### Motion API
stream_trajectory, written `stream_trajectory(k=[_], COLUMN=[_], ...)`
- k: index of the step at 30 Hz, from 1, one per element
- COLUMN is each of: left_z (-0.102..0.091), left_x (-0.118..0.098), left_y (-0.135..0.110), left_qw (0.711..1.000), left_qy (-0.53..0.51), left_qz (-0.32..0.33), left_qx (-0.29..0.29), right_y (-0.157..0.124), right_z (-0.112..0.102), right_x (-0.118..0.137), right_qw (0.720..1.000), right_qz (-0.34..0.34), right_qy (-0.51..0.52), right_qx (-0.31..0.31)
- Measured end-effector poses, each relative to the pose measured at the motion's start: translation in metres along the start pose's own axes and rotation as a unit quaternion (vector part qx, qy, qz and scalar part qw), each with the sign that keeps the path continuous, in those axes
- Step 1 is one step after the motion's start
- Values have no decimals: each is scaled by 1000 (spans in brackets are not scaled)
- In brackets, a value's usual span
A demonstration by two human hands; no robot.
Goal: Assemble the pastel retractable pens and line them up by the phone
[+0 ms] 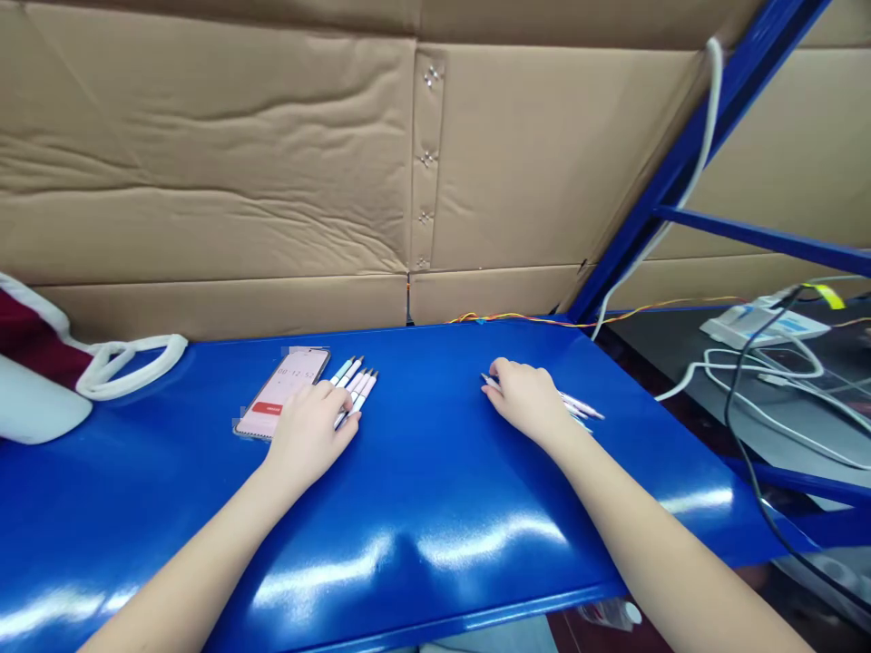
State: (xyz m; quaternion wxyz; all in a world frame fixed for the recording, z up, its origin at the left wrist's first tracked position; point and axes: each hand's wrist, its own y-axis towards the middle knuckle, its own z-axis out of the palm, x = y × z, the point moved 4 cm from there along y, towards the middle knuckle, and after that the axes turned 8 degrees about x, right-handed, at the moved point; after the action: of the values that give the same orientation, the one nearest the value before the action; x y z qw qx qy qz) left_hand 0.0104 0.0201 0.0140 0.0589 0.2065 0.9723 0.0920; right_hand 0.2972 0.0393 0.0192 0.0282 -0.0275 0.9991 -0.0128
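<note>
Pens [355, 385] lie against both hands [309, 443] [527, 399] (a phone [282, 390] touching the left one).

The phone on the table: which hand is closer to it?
Left. The left hand is right at the edge of the phone; the right hand is much farther away, off to the phone's right.

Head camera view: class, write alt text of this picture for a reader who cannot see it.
Two bare hands rest on a glossy blue table: the left hand touches a group of white pens beside a smartphone, and the right hand lies over more white pens. Flattened cardboard lines the wall behind.
</note>
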Motion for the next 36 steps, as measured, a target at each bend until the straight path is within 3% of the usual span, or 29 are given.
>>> stream_trajectory(k=[3, 6, 7, 8, 11, 12, 14, 15, 16, 17, 20, 22, 25, 30, 32, 36], left_z=[3, 2, 0, -2, -10, -12, -12, -11, -9, -7, -5, -6, -5, 0, 0, -5], left_x=[3, 0, -3, -7, -25, -32, -43, -46, -48, -49, -47, -46, -46, -47, -47, -45], left_y=[3, 4, 3, 2, -6, -9, -14, -17, -18, -19, -21, -21, -22, -23, -23, -22], left_qw=[999, 999, 999, 999, 991, 985, 977, 976, 976, 977, 981, 982, 981, 977, 975, 975], left_qy=[-6, -21, -33, -49, -123, -152, -180, -182, -176, -166, -121, -82, -39, -65, -95, -116], left_qz=[-25, -27, -21, -10, 52, 79, 111, 113, 114, 118, 140, 161, 184, 163, 149, 132], left_qx=[25, 24, 18, 12, 0, -2, 21, 36, 49, 61, 60, 44, 50, 118, 137, 135], right_y=[0, -4, -7, -10, -23, -27, -36, -40, -43, -44, -48, -51, -54, -57, -58, -51], right_z=[0, -7, -10, -12, -15, -13, -7, -3, -1, 0, -3, -6, -7, -5, -6, -9], right_x=[3, 5, 7, 11, 35, 46, 66, 74, 79, 81, 81, 80, 80, 88, 88, 80], right_qw=[1000, 982, 954, 906, 711, 664, 618, 618, 636, 676, 839, 895, 920, 933, 934, 917], right_qz=[-16, -32, -35, -35, -62, -70, -87, -99, -116, -141, -249, -315, -354, -354, -351, -322], right_qy=[6, 186, 297, 421, 699, 741, 770, 765, 745, 706, 473, 307, 162, 57, 72, 230], right_qx=[-10, -16, -14, -3, 42, 73, 135, 155, 162, 156, 102, 72, 39, -4, -8, 44])
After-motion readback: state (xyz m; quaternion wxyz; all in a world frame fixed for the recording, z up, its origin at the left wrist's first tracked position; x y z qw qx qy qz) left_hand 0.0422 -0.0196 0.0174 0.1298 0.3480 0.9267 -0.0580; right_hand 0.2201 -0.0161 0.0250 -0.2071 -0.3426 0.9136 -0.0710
